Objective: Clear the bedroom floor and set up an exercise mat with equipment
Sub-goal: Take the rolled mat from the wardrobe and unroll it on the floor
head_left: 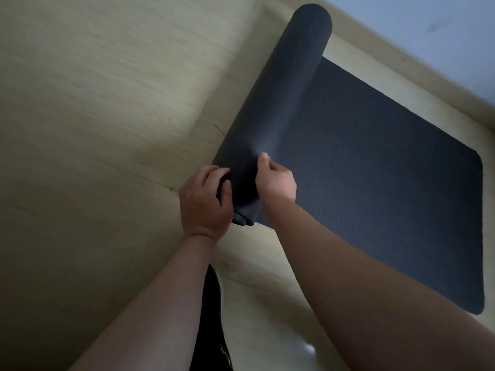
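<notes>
- Pale wood-grain floor (93, 103) fills most of the view, and the dark grey exercise mat (388, 183) lies on it, from the middle out towards 3 and 4 o'clock.
- Part of the mat lies flat, ribbed side up, with a rounded corner at 3 o'clock and another near 4 o'clock.
- Its other part is wound into a thick roll (281, 103), which lies on the floor along the flat part's 9 o'clock edge and runs from the centre up towards 12 o'clock.
- At the roll's near end the layered edges show, just below the centre.
- On the 9 o'clock side of that end, the left hand (203, 202) grips the roll, fingers curled over it and thumb pressed on its top.
- On the 3 o'clock side, the right hand (276, 180) is closed against the roll, thumb tip on top and fingers curled at its flank; how far they wrap cannot be told.
- Both bare forearms reach in from 6 and 5 o'clock.
- Dark clothing (211, 317) shows between the forearms at 6 o'clock.
- A pale skirting board (401, 73) runs beyond the mat at 1 to 2 o'clock, with a bluish wall (442, 36) above it.
</notes>
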Demonstrator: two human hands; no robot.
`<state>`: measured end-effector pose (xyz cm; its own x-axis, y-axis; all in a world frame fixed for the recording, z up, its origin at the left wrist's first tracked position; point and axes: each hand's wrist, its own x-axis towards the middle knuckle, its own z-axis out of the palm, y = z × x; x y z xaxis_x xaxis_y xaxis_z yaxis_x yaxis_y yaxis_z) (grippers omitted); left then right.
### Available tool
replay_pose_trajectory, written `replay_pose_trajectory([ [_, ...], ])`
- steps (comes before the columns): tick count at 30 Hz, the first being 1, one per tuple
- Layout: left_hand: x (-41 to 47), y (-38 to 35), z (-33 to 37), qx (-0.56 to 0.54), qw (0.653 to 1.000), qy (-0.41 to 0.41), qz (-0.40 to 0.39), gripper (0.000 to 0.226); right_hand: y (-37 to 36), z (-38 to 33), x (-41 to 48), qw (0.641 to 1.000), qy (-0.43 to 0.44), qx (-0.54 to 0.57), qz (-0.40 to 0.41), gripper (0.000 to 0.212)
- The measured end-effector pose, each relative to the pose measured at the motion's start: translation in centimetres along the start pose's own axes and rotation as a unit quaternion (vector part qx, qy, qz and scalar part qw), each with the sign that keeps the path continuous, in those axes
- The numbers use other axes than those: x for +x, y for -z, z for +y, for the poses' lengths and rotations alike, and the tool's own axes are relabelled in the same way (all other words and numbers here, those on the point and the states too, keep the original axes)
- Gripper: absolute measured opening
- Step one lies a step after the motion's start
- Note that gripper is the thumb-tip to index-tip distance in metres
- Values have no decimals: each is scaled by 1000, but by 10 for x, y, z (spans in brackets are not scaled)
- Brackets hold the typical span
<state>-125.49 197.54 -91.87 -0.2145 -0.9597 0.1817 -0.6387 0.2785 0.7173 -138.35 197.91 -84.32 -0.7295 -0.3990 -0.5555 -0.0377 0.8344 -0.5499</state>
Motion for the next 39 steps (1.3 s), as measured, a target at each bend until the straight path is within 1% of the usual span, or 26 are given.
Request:
replay_pose_trajectory([
  [1, -2, 2, -4, 1, 1000, 4, 2, 31, -3, -2, -1, 1000, 7, 10, -3, 48],
  [3, -6, 2, -11, 9, 999, 47, -18, 38, -6, -6, -2, 999, 7, 41, 0, 44],
  [5, -8, 4, -19, 21, 993, 103, -48, 50, -10, -8, -1, 997, 0, 74, 32, 44],
  [7, -4, 6, -26, 31, 987, 146, -53, 56, -13, -9, 2, 994, -6, 84, 70, 33],
  [8, 0, 8, -28, 34, 987, 149, -39, 54, -17, -9, 2, 994, -14, 80, 66, 25],
  [9, 3, 9, -27, 34, 990, 136, -16, 48, -20, -11, 1, 996, -21, 73, 47, 19],
  [11, 4, 10, -26, 37, 997, 64, 29, 30, -34, -15, -2, 999, -11, 40, -12, 30],
  [12, 5, 11, -25, 36, 998, 23, 40, 24, -41, -17, -5, 999, 0, 26, -23, 36],
  [13, 7, 12, -23, 27, 999, 7, 42, 22, -45, -19, -7, 999, 8, 27, -18, 40],
  [14, 9, 14, -25, 15, 999, 19, 36, 23, -49, -22, -9, 999, 8, 43, -5, 41],
  [15, 10, 16, -26, 8, 999, 49, 23, 26, -49, -23, -10, 997, 4, 71, 13, 39],
  [17, 10, 22, -32, 13, 994, 109, -7, 37, -49, -26, -8, 993, -14, 112, 45, 30],
  [18, 11, 25, -36, 25, 991, 127, -19, 43, -50, -27, -7, 991, -24, 121, 50, 29],
  [19, 12, 27, -39, 43, 988, 146, -26, 49, -50, -29, -6, 990, -33, 131, 40, 32],
  [21, 17, 30, -42, 71, 977, 199, -29, 54, -57, -34, -6, 989, -43, 143, -12, 39],
  [23, 25, 35, -40, 70, 972, 226, 13, 48, -68, -41, -11, 987, -21, 147, -54, 43],
  [25, 33, 42, -37, 59, 978, 179, 90, 34, -77, -44, -12, 988, 6, 148, -43, 41],
  [27, 38, 50, -37, 62, 985, 97, 125, 28, -80, -48, -14, 984, 8, 172, -33, 37],
  [28, 39, 53, -38, 62, 988, 70, 123, 28, -82, -49, -13, 982, 0, 185, -40, 37],
  [29, 39, 54, -38, 63, 990, 61, 114, 29, -82, -49, -13, 980, -10, 192, -49, 36],
  [30, 38, 53, -39, 67, 990, 72, 99, 31, -82, -48, -12, 980, -16, 191, -57, 34],
  [31, 35, 52, -40, 81, 988, 101, 80, 35, -81, -47, -12, 979, -20, 189, -66, 32],
  [33, 31, 51, -44, 134, 979, 149, 35, 47, -83, -47, -12, 979, -22, 183, -87, 41],
  [35, 37, 55, -46, 194, 969, 156, 1, 60, -85, -47, -10, 976, -33, 183, -111, 50],
  [37, 48, 62, -49, 228, 960, 163, -14, 68, -89, -51, -12, 969, -40, 191, -154, 50],
  [39, 61, 67, -52, 241, 954, 176, -42, 71, -94, -52, -10, 958, -46, 220, -179, 50],
])
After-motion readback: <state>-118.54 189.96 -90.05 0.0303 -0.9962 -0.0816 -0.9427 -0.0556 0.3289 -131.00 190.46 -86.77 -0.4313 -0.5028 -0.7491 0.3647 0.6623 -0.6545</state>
